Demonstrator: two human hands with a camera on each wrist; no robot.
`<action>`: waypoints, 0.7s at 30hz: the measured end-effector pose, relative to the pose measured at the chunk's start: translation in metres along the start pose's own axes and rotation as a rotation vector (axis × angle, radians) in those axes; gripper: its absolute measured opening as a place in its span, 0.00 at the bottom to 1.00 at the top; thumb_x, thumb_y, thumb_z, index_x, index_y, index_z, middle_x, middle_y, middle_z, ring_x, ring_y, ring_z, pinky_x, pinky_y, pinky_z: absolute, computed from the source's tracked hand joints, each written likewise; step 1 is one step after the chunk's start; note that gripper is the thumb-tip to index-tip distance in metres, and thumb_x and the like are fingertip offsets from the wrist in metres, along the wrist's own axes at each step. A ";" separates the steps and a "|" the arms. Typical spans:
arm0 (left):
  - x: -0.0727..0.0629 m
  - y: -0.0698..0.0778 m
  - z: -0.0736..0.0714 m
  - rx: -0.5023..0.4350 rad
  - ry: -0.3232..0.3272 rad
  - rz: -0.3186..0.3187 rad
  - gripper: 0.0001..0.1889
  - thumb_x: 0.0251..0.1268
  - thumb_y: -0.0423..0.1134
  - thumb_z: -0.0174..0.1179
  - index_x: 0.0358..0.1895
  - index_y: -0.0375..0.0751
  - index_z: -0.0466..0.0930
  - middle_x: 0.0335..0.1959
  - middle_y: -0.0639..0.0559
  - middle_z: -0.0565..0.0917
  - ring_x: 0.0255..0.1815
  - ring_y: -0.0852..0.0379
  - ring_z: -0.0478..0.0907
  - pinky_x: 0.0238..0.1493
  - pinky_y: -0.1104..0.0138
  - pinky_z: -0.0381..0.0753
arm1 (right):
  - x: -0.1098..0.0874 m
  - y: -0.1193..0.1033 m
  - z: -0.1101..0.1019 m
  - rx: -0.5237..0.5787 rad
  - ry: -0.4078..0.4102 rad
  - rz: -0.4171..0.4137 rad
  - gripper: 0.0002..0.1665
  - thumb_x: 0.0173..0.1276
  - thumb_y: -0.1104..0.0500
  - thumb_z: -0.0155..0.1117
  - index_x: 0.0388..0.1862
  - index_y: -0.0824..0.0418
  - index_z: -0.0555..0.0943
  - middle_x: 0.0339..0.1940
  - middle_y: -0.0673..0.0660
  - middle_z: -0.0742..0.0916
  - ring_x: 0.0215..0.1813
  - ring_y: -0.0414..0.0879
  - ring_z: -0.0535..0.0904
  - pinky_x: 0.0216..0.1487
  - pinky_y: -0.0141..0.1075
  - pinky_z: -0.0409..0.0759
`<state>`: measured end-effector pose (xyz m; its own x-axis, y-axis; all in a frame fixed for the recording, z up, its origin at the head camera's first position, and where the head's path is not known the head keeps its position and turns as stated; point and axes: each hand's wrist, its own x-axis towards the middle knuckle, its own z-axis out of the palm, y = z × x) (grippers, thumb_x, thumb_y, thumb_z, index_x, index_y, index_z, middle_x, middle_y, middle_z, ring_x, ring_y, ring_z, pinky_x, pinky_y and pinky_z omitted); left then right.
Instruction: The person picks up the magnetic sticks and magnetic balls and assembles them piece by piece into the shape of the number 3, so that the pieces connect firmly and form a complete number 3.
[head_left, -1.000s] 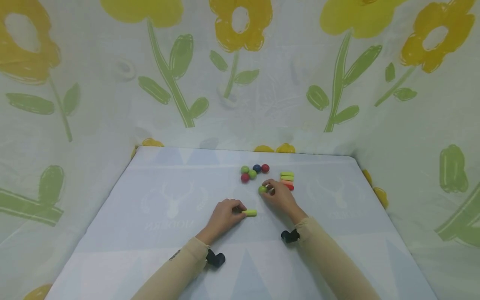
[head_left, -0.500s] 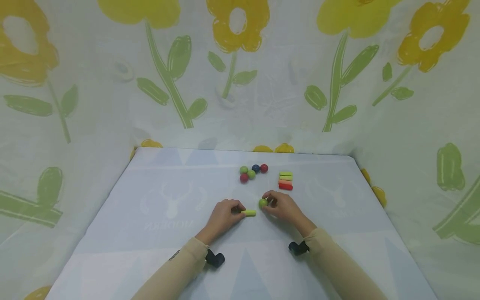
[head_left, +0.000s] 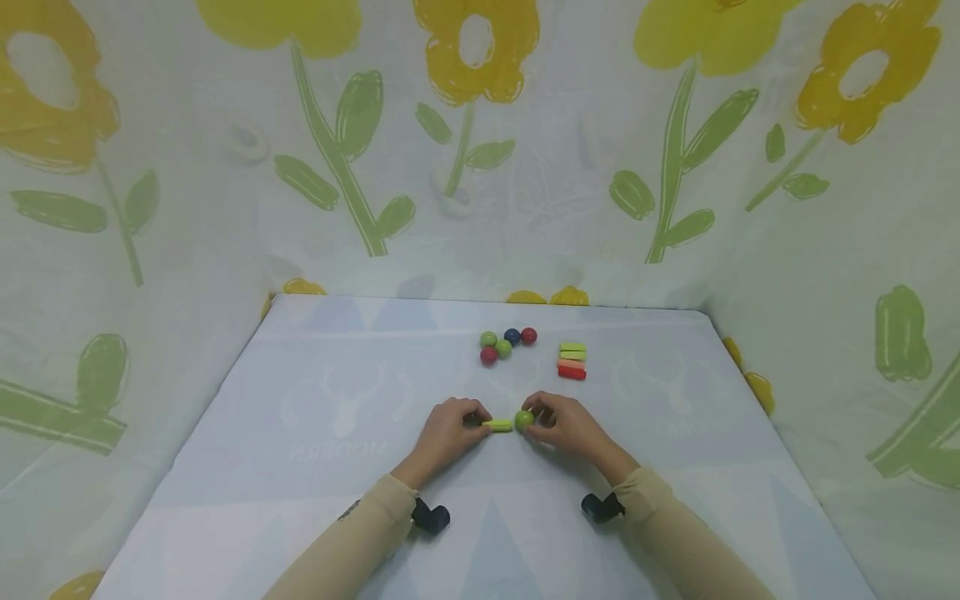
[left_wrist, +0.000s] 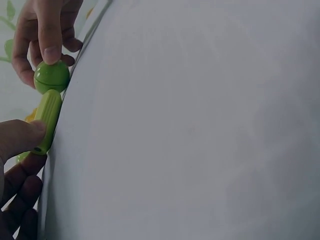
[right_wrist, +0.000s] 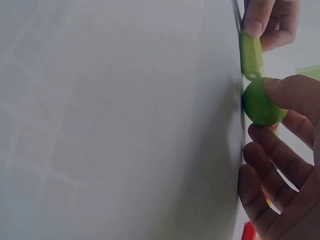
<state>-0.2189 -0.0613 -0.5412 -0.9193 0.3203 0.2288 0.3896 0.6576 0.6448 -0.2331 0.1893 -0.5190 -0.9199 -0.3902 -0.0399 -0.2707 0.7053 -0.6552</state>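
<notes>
My left hand [head_left: 448,433] pinches a short yellow-green ridged stick [head_left: 502,426] between thumb and fingers, low over the table. Its free end, showing a small round dot in the right wrist view, points right. Opposite it, my right hand [head_left: 567,427] pinches a glossy green ball [head_left: 522,421] with the thumb and fingertips. Stick [left_wrist: 49,117] and ball [left_wrist: 51,76] are end to end; whether they touch or a hair's gap is left I cannot tell. A thin seam runs around the ball in the left wrist view.
Farther back lie several balls: two green, two red [head_left: 489,356] and a blue one [head_left: 512,337]. To their right, yellow-green, orange-pink and red sticks [head_left: 572,373] lie side by side. A pale patterned cloth covers the table [head_left: 337,483]; flowered curtains [head_left: 555,183] surround it.
My right hand has brought the green ball toward me, from beside the row of sticks down to the free end of the stick. The left hand has kept its place.
</notes>
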 end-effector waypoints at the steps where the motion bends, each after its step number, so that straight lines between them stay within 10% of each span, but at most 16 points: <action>1: 0.000 0.000 0.000 0.000 0.001 0.001 0.05 0.59 0.41 0.74 0.37 0.53 0.89 0.35 0.62 0.86 0.38 0.59 0.78 0.42 0.63 0.75 | 0.000 0.000 0.000 0.002 -0.001 -0.006 0.17 0.63 0.57 0.76 0.49 0.50 0.83 0.37 0.45 0.84 0.38 0.41 0.78 0.33 0.33 0.79; 21: 0.000 0.001 -0.001 -0.033 0.011 -0.009 0.05 0.59 0.41 0.74 0.36 0.54 0.88 0.34 0.63 0.86 0.37 0.60 0.76 0.41 0.64 0.73 | -0.002 0.002 0.003 0.021 -0.004 -0.075 0.17 0.65 0.57 0.75 0.52 0.52 0.82 0.38 0.45 0.84 0.39 0.41 0.78 0.35 0.33 0.80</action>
<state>-0.2181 -0.0616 -0.5400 -0.9232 0.3070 0.2312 0.3799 0.6374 0.6704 -0.2312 0.1899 -0.5223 -0.8962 -0.4435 0.0068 -0.3326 0.6618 -0.6719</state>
